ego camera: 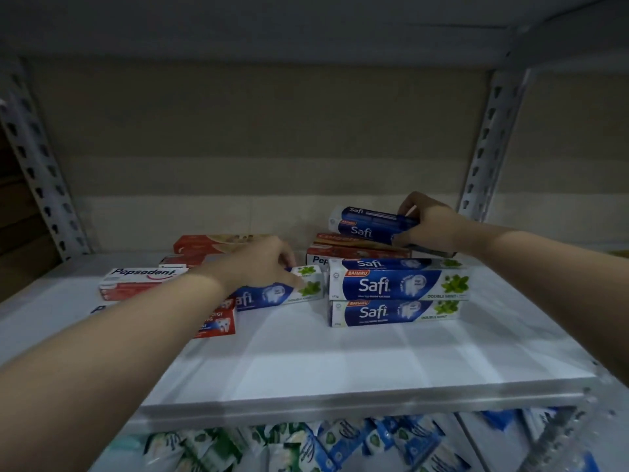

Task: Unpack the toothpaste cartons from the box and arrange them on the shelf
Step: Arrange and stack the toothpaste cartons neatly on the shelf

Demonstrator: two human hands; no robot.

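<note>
Two Safi cartons (398,294) stacked on shelf (340,362); left grip (265,267) holds third (282,291), right grip (425,223) clutches fourth (371,224).

Both arms outstretched, left hand (263,264) fingers curled and gripping, right hand (425,221) raised higher, pinching

White shelf (340,362) carries Safi cartons (398,311) and Pepsodent cartons (136,284).

Blue cartons (398,284) read "Safi", "BAHARU", "DOUBLE MINT"; red-white carton (143,279) reads "Pepsodent"
</note>
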